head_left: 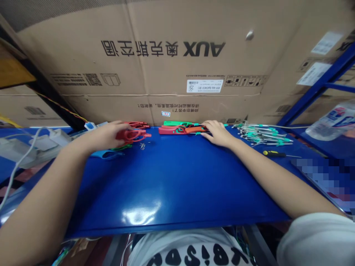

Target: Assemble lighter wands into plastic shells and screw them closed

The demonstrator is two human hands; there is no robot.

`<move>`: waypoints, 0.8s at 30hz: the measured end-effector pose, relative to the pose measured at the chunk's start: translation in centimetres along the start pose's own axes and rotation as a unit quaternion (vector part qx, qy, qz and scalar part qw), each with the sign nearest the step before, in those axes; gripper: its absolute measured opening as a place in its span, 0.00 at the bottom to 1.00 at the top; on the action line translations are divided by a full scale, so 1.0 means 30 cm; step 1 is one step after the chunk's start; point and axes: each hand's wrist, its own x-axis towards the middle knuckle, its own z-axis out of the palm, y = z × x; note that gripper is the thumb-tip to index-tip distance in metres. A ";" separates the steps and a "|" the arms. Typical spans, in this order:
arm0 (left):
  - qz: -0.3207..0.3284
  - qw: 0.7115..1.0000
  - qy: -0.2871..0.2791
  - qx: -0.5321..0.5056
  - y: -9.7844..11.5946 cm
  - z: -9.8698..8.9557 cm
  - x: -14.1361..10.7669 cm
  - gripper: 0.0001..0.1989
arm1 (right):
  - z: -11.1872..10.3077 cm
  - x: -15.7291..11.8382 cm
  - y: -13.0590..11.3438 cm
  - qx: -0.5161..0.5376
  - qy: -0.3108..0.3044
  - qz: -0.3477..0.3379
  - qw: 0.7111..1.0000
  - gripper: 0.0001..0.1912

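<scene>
At the back left of the blue table, my left hand is closed around red plastic handle parts. More red pieces lie behind it, and blue parts lie in front. My right hand rests at the back centre, its fingers bent over the right end of an orange lighter-like piece; whether it grips the piece is unclear. Beside that piece lie a red one and a green one. Small metal bits lie near the left pile.
Metal rods with green ends are heaped at the back right, beside a yellow-black screwdriver. A large cardboard sheet stands behind the blue table. White plugs and cables are at left; a plastic-wrapped bottle is at right.
</scene>
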 end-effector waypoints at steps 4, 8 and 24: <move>-0.040 0.989 0.005 0.141 -0.097 -0.007 0.009 0.20 | 0.026 0.072 -0.004 0.010 -0.029 0.018 0.999 0.16; -0.057 0.986 0.031 0.151 -0.114 0.017 0.006 0.21 | 0.012 0.103 0.005 0.028 -0.068 0.005 0.997 0.14; 0.262 0.960 -0.020 -0.097 0.426 0.208 -0.038 0.18 | -0.140 -0.145 -0.375 0.017 -0.137 -0.152 0.979 0.15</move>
